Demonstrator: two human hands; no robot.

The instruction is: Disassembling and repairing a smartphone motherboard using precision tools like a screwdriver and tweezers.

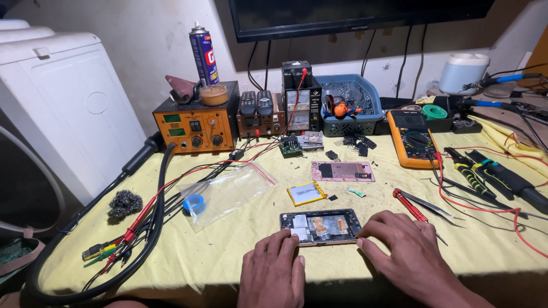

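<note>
An opened phone (321, 226) with its back off lies near the front edge of the yellow-covered bench (240, 251), its boards and copper foil showing. My left hand (274, 268) rests flat by the phone's lower left corner, fingertips touching its edge. My right hand (408, 251) lies flat against the phone's right end, fingers touching it. Neither hand grips anything. Just behind the phone are a small yellow-edged battery (306, 193) and a pink back cover (342, 171).
A red screwdriver (410, 206) and tweezers (431, 205) lie right of the phone. Further back stand an orange rework station (197, 126), a yellow multimeter (412, 138), a blue basket (349, 105) and a spray can (204, 54). Cables and a plastic bag (225, 193) spread left.
</note>
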